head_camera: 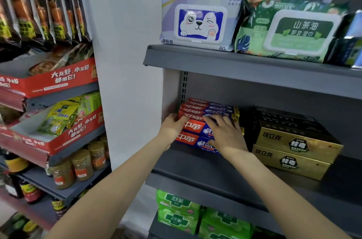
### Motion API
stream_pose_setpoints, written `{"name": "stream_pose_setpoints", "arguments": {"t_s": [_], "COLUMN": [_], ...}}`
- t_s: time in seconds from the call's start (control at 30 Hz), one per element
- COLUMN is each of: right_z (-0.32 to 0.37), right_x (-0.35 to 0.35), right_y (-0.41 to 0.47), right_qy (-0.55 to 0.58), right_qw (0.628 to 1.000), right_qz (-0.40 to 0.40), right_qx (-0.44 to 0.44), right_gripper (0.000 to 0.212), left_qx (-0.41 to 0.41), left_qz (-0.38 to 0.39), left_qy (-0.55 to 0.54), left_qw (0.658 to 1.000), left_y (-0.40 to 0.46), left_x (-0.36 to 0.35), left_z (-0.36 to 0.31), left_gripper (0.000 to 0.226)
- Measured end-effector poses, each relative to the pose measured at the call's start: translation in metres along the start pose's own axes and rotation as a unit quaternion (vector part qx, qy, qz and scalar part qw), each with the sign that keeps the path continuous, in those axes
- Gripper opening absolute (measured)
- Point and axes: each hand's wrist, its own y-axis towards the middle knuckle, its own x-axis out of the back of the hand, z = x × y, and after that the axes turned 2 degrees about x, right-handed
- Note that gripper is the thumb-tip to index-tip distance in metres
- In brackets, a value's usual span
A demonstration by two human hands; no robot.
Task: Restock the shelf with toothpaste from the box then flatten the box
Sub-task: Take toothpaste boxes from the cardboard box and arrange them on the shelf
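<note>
While restocking, left hand is gripping the red-blue toothpaste stack's left end and right hand is pressing flat on it, far-left on the shelf; next probably squaring, then the unseen box.

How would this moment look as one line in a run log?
stage: restocking | left hand: holds stack end | right hand: flat on toothpaste boxes | place: middle shelf | shipping box: unseen
</note>
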Motion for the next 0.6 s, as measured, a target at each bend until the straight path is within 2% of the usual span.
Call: {"name": "stream_pose_setpoints", "arguments": {"t_s": [0.2, 0.37, 0.43, 0.5, 0.6], "right_z": [0.006, 0.005, 0.004, 0.002, 0.001], "right_x": [-0.007, -0.003, -0.001, 0.005, 0.017], "right_y": [0.003, 0.006, 0.005, 0.002, -0.007], "right_qy": [0.002, -0.001, 0.010, 0.044, 0.124], "right_qw": [1.000, 1.000, 0.999, 0.998, 0.992], "right_qz": [-0.008, 0.018, 0.033, 0.050, 0.018], "right_qx": [-0.008, -0.003, 0.001, 0.011, 0.013], "right_gripper": [0.081, 0.082, 0.082, 0.084, 0.080], "left_qx": [0.007, 0.029, 0.011, -0.046, -0.172], "left_qz": [-0.020, -0.028, -0.038, -0.076, -0.128], "left_qy": [0.041, 0.068, 0.114, 0.214, 0.381], "left_qw": [0.999, 0.997, 0.993, 0.973, 0.900], "left_y": [0.000, 0.001, 0.000, -0.005, -0.020], "left_x": [-0.005, -0.006, -0.009, -0.011, -0.014], "left_z": [-0.004, -0.011, -0.011, -0.009, -0.006], "left_gripper": [0.050, 0.051, 0.056, 0.060, 0.058]}}
